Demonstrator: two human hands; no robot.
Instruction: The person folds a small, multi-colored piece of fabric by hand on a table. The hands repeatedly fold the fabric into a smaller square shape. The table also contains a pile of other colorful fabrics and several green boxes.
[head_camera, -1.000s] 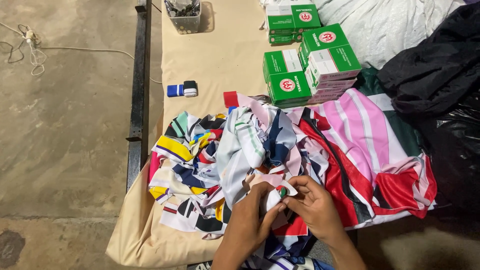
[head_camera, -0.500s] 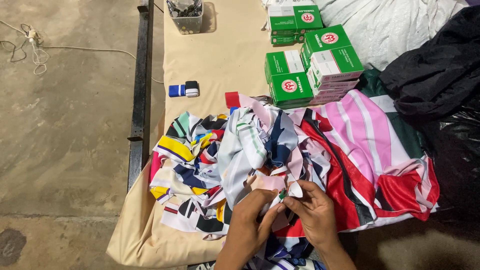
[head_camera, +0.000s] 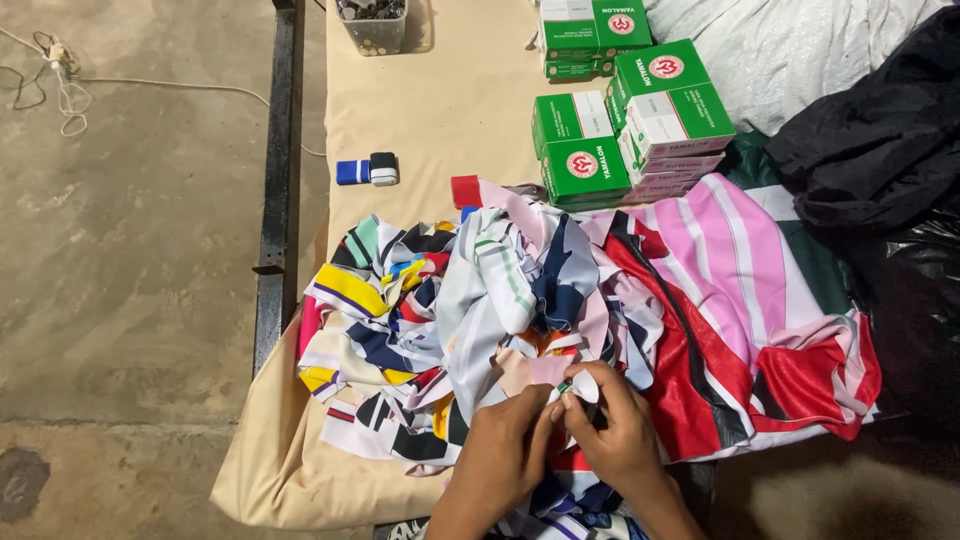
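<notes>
My left hand (head_camera: 505, 450) and my right hand (head_camera: 618, 430) meet at the near edge of a heap of printed cloth pieces (head_camera: 470, 310). Between the fingertips of both hands is pinched a small white scrap of cloth (head_camera: 583, 386) with a touch of green. The heap is a tangle of white, navy, yellow, red and black pieces. To its right lies a larger pink, red and green striped cloth (head_camera: 730, 290). Both wrists come in from the bottom of the view.
Everything lies on a beige cloth-covered table (head_camera: 440, 110). Stacked green and white boxes (head_camera: 630, 110) stand at the back, a clear tub (head_camera: 372, 25) farther back, small blue and black rolls (head_camera: 366, 171) to the left. Black cloth (head_camera: 880, 130) sits right; concrete floor (head_camera: 130, 250) left.
Both hands have shifted slightly to the right and toward me with the small white scrap, turning it between the fingertips. The heap and boxes stay put.
</notes>
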